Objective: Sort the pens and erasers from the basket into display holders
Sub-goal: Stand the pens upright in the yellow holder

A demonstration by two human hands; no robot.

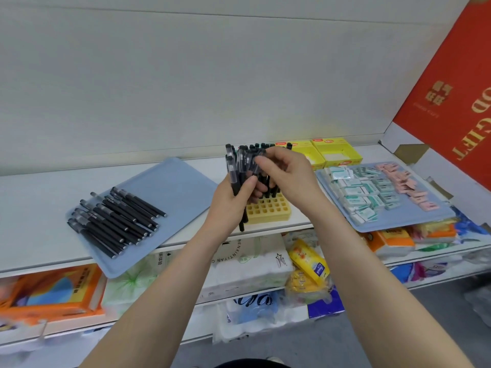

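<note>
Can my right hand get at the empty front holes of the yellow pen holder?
Probably yes. The right hand is just above the pen holder, whose front rows look open. The left hand with its bundle of pens sits at the holder's left edge, not over them.

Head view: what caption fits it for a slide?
Left hand grips a bundle of black pens; right hand pinches one pen over the yellow holder.

You face two blue trays (172,187), two yellow boxes (337,152), one yellow pen holder (268,208) and one red gift box (451,88). The pens (117,221) and erasers (372,192) are too crowded to count.
</note>
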